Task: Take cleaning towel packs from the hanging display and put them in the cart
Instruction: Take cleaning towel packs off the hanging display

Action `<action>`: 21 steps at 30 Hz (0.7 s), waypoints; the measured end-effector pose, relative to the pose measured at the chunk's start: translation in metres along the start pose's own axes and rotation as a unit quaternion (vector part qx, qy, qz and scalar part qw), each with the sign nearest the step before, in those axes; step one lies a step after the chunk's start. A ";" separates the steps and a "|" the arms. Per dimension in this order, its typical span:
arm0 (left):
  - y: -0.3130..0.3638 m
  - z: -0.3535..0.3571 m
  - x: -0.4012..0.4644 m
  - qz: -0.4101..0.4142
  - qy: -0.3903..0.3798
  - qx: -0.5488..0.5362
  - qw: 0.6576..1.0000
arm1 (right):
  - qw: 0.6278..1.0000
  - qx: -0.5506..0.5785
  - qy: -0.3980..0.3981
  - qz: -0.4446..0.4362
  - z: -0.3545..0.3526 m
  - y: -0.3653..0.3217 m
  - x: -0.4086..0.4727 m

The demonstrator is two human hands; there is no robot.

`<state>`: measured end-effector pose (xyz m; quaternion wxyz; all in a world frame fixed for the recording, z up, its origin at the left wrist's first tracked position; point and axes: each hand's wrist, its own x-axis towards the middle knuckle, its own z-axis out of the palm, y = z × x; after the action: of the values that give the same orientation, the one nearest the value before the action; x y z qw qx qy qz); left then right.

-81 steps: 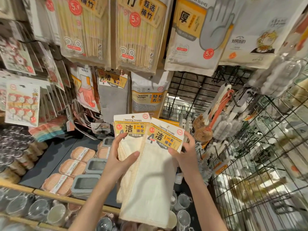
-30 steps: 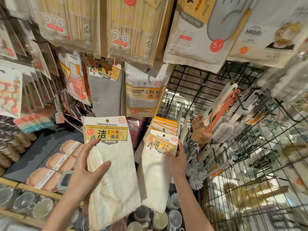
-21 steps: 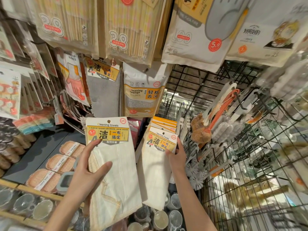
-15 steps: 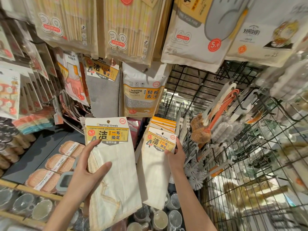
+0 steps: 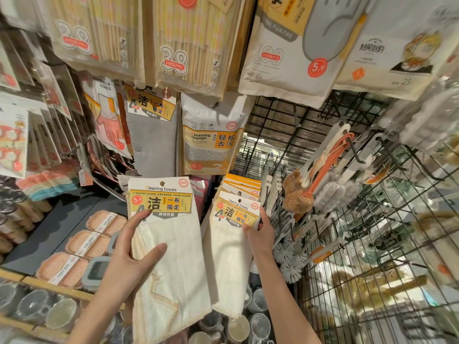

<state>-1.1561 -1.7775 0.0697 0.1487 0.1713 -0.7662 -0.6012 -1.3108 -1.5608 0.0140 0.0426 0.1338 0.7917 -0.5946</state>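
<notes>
Cream woven cloth with a stitched hem, one cleaning towel pack point(image 5: 171, 256) lies gripped in the left hand point(image 5: 131, 254); the right hand point(image 5: 259, 232) pinches the hanging pack's point(image 5: 231, 256) glossy card header.

Both forearms bare, no sleeves; fingers point(image 5: 139, 220) ringless.

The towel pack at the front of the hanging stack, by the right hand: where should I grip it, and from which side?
Grip the towel pack by its stiff yellow header card, coming from its right edge, where the right hand already pinches it. The card is rigid and its hang hole sits at the top, while the cloth below hangs limp. The left hand is busy holding another pack.
</notes>
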 end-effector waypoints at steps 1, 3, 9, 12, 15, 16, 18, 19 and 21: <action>0.001 0.000 0.000 -0.001 0.000 0.001 1.000 | 1.000 0.002 -0.003 0.002 -0.001 0.000 0.000; 0.003 0.002 -0.001 -0.004 -0.001 0.000 1.000 | 1.000 0.002 -0.004 0.005 -0.001 0.000 0.000; 0.002 0.002 -0.001 0.003 -0.007 0.005 1.000 | 1.000 -0.012 -0.001 0.007 0.001 -0.003 0.000; 0.001 0.002 -0.001 0.002 -0.006 0.002 1.000 | 1.000 -0.015 0.000 0.001 0.001 -0.004 -0.001; 0.001 0.002 0.000 0.006 -0.005 -0.003 1.000 | 1.000 0.002 0.004 -0.002 0.000 0.001 -0.002; 0.001 0.002 0.001 0.006 -0.006 -0.005 1.000 | 1.000 0.006 0.007 -0.003 0.000 0.002 -0.001; 0.000 0.002 0.001 0.006 -0.003 -0.006 1.000 | 1.000 0.013 0.009 -0.007 -0.001 0.005 -0.001; 0.000 0.002 0.002 0.006 0.000 -0.006 1.000 | 1.000 0.014 0.008 -0.008 -0.001 0.006 -0.001; -0.001 0.001 0.002 0.004 0.001 -0.005 1.000 | 1.000 0.019 0.007 -0.006 -0.001 0.009 -0.002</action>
<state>-1.1582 -1.7779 0.0684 0.1527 0.1681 -0.7636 -0.6044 -1.3066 -1.5580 0.0064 0.0307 0.1341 0.7815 -0.6085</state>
